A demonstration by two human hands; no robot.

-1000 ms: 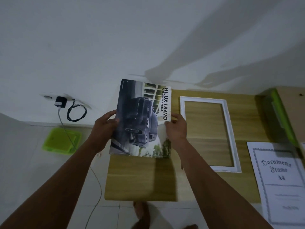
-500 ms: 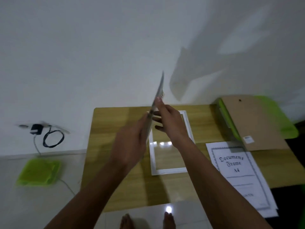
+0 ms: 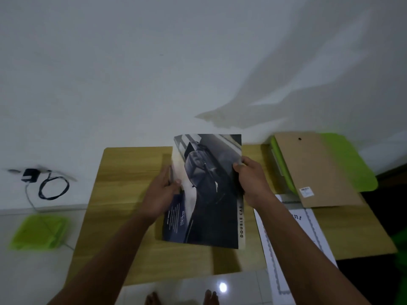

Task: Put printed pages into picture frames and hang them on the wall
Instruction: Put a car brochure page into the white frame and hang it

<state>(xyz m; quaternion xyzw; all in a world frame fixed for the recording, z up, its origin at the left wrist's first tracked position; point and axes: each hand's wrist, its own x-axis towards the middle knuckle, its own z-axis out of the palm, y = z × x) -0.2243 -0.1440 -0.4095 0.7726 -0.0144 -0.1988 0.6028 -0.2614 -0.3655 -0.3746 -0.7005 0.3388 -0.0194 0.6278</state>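
Note:
I hold a printed page [image 3: 211, 194] with a dark car picture and the words "DOUBLE CAB" flat above the low wooden table [image 3: 123, 194]. My left hand [image 3: 163, 194] grips its left edge, and my right hand [image 3: 253, 179] grips its right edge near the top. The white picture frame is hidden under the page. A brown backing board [image 3: 315, 170] lies on a green folder [image 3: 352, 164] at the table's right. A white "Document Frame" sheet [image 3: 308, 227] lies partly under my right forearm.
A white wall [image 3: 176, 62] rises behind the table. On the floor at left are a black charger with a coiled cable [image 3: 50, 186] and a green plastic lid [image 3: 39, 232]. My bare feet [image 3: 182, 298] show below the table's front edge.
The page has been flipped over: one second ago it showed the "HILUX TRAVO" side at left, then stood edge-on, and now its other side faces up over the frame.

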